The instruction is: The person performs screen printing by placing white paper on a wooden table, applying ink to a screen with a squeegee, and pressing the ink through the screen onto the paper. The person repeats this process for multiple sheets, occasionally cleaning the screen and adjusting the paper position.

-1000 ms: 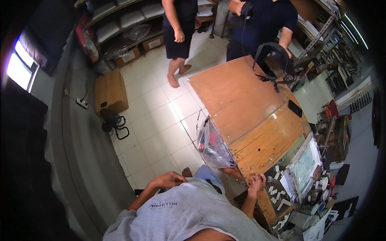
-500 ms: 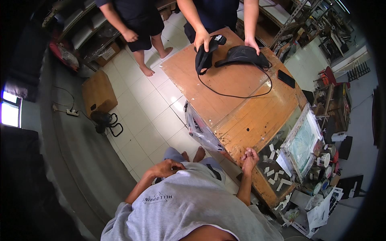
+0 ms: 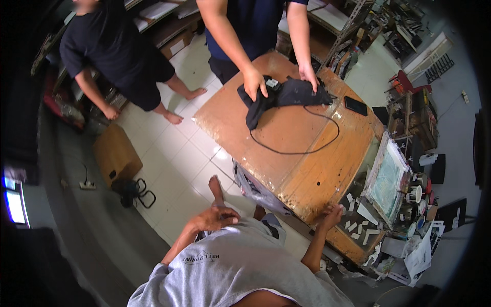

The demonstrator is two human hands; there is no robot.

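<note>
Your right hand (image 3: 331,216) rests open-fingered on the near table edge (image 3: 307,202); left hand (image 3: 215,219) curls loosely, empty; leaning could slip it.

Worn wooden table (image 3: 286,148): black cloth (image 3: 286,94), looped black cable (image 3: 307,143), dark phone (image 3: 355,106), framed screen (image 3: 388,176).

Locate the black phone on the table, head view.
The black phone lies flat on the wooden table, far right side, just right of the black garment under a co-worker's hands.

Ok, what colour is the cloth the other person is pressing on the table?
Black; the cloth shows best in the head view, on the brown table.
</note>
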